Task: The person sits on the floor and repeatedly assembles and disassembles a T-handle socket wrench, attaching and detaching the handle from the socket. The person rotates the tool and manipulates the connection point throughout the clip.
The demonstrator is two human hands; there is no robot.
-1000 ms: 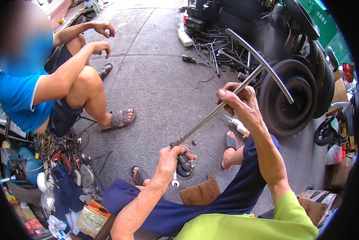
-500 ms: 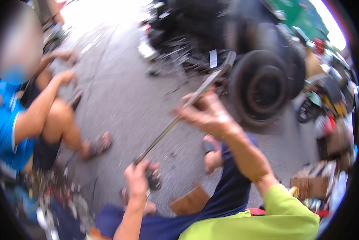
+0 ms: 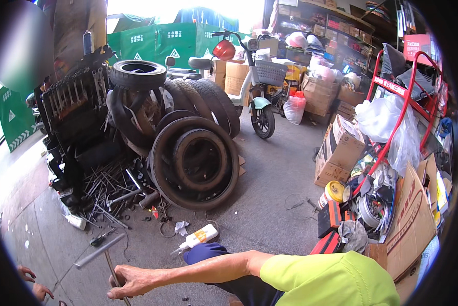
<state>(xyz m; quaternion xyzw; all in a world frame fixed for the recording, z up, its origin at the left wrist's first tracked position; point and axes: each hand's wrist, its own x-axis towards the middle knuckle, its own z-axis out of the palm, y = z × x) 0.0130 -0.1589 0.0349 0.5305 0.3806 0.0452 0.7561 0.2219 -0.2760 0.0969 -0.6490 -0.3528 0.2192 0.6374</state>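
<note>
My right hand [image 3: 132,281] is closed round the thin shaft of a T-handled metal rod [image 3: 100,251], at the lower left of the head view. Its grey crossbar slants up above my fist, and the rod's lower end runs out of the picture. My left hand is out of view. Near my right forearm a white squeeze bottle [image 3: 201,235] lies on the floor by my knee. Just beyond the crossbar lies a dark-handled tool [image 3: 101,237]. Another person's hands [image 3: 41,291] show at the lower left edge.
Ahead stand stacked tyres [image 3: 138,74], a wheel rim [image 3: 194,201] and a black tool rack [image 3: 71,97], with a heap of metal rods [image 3: 104,188] below. An electric scooter [image 3: 262,109] is parked behind. On the right are cartons [image 3: 340,150] and a red hand truck [image 3: 407,97].
My view has swung to the right. My right hand has moved to the lower left with the metal rod. My left hand, earlier on the rod's other end, has left the view.
</note>
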